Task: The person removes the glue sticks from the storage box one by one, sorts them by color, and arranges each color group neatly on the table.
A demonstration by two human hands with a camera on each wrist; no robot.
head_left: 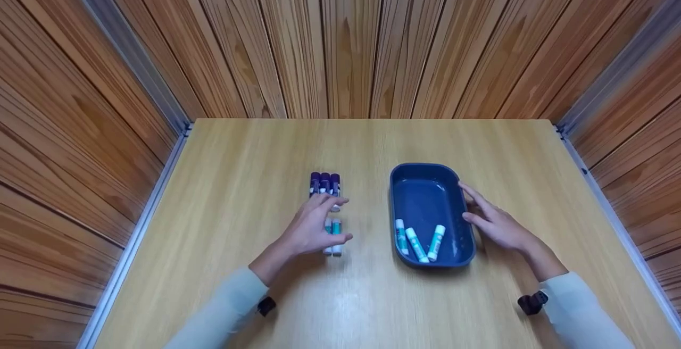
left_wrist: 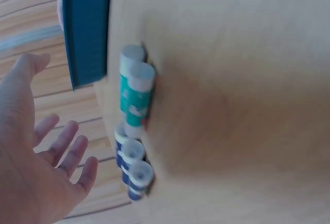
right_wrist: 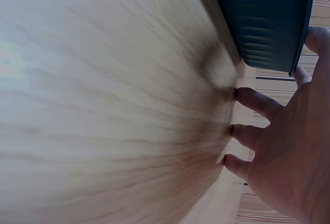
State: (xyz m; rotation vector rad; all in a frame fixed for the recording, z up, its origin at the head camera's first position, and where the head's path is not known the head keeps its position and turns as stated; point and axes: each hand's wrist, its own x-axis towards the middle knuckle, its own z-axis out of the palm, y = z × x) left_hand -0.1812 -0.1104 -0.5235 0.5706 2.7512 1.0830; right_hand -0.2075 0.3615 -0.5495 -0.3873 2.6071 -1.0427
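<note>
My left hand (head_left: 309, 229), thumb and fingers spread apart, hovers over two teal-and-white glue sticks (head_left: 337, 230) lying side by side. It holds nothing and partly hides them in the head view. Just beyond lie three purple-capped glue sticks (head_left: 325, 180) in a row. In the left wrist view the hand (left_wrist: 44, 157) is beside both groups, fingers loosely extended. To the right is a dark blue tray (head_left: 425, 194) with three teal-and-white glue sticks (head_left: 436, 242) at its near end. My right hand (head_left: 500, 225) rests its thumb and fingertips against the tray's right rim, fingers extended.
The light wooden table (head_left: 255, 163) meets wood-panelled walls (head_left: 346, 46) at the back and both sides. Metal strips (head_left: 133, 264) run along the side edges. A small black device (head_left: 532, 303) is worn at the right wrist.
</note>
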